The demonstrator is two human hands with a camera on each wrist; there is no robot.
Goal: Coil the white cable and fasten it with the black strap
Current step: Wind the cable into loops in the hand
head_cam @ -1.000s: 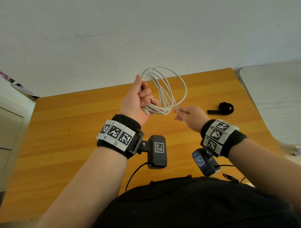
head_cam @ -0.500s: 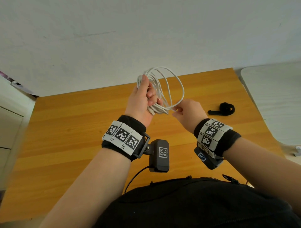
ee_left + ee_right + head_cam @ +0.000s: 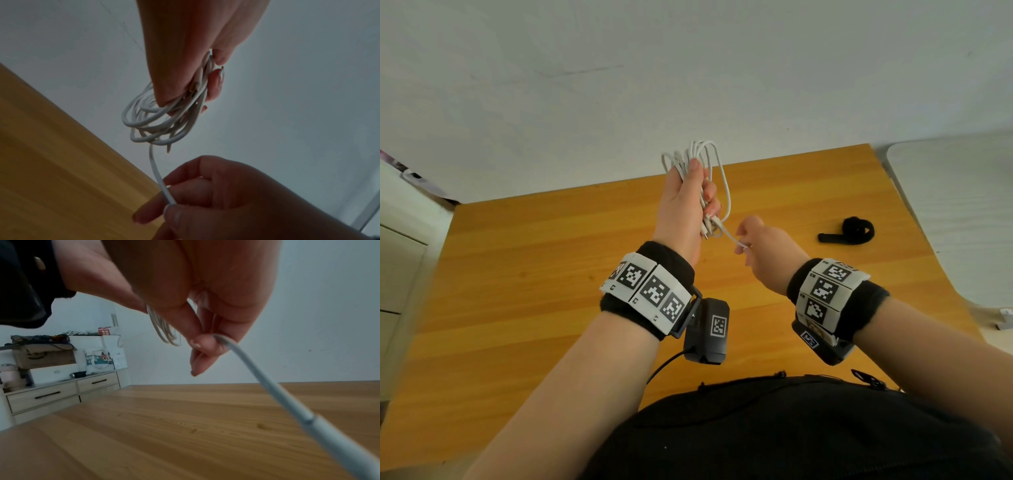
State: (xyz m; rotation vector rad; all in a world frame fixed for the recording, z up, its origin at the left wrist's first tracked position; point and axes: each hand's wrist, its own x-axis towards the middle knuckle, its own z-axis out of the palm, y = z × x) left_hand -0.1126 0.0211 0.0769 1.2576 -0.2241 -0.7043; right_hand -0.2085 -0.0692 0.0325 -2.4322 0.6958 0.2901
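Head view shows the left hand [image 3: 683, 209] clutching the mostly coiled thin white cable [image 3: 717, 178], the right hand [image 3: 763, 246] pinching its loose tail, and the black fabric strap [image 3: 847, 231] unused on the table beyond the right hand.

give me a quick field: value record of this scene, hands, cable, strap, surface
left hand: left hand raised above the table, grips the bundled loops
white cable: white cable gathered in several loops, one tail running down to the right hand
right hand: right hand pinches the cable tail near its plug end
plug end: plug end sticks out past the fingers
black strap: black strap lies on the table right of both hands, untouched, partly curled
surface: wooden table
task state: coil held, not yet fastened
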